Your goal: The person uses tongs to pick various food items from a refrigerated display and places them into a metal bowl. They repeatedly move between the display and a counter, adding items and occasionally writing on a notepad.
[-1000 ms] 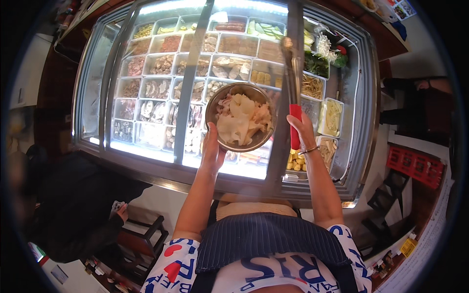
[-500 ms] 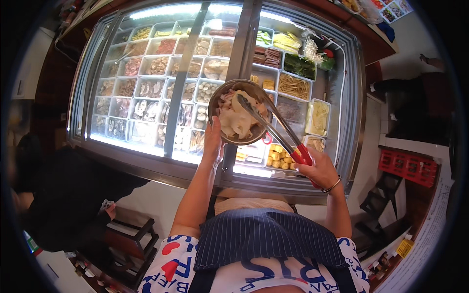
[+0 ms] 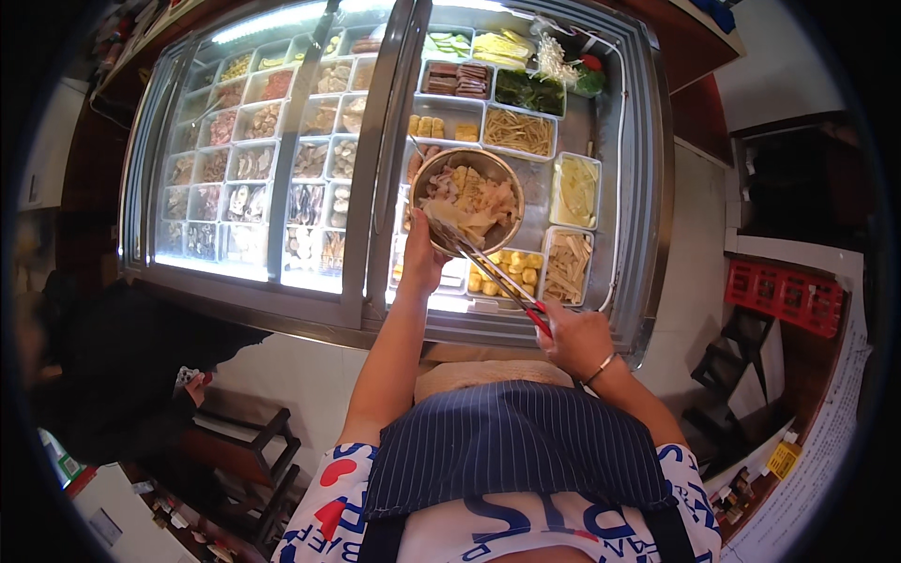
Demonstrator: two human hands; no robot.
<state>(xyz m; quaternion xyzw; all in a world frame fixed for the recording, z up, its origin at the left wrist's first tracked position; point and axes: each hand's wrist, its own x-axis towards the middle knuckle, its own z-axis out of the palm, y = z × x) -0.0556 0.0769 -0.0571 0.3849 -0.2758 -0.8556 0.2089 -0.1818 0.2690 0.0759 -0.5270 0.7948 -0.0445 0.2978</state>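
Under the rim of a round metal bowl (image 3: 516, 178), my left hand (image 3: 425, 260) grips its left side. The bowl holds pale, thin pieces of food (image 3: 479, 220), pinkish shreds and a yellow piece of corn (image 3: 465, 180). My right hand (image 3: 576, 340) is closed round the red handles of metal tongs (image 3: 511, 282). The tong tips reach the near edge of the bowl, by the pale pieces; whether they pinch anything I cannot make out. Below the bowl sit a tray of yellow chunks (image 3: 514, 267) and a tray of pale sticks (image 3: 568, 266).
A glass-topped display case (image 3: 324, 317) holds many white food trays, its right part uncovered. Shredded strips (image 3: 519, 131), dark greens (image 3: 527, 91) and white mushrooms (image 3: 556, 66) lie there. At the lower left a person in black (image 3: 122, 375) stands near a chair; a red crate (image 3: 784, 296) is right.
My view has shifted right along the case. The tongs have drawn back from the bowl's middle to its near edge, and a piece of corn now shows on the food.
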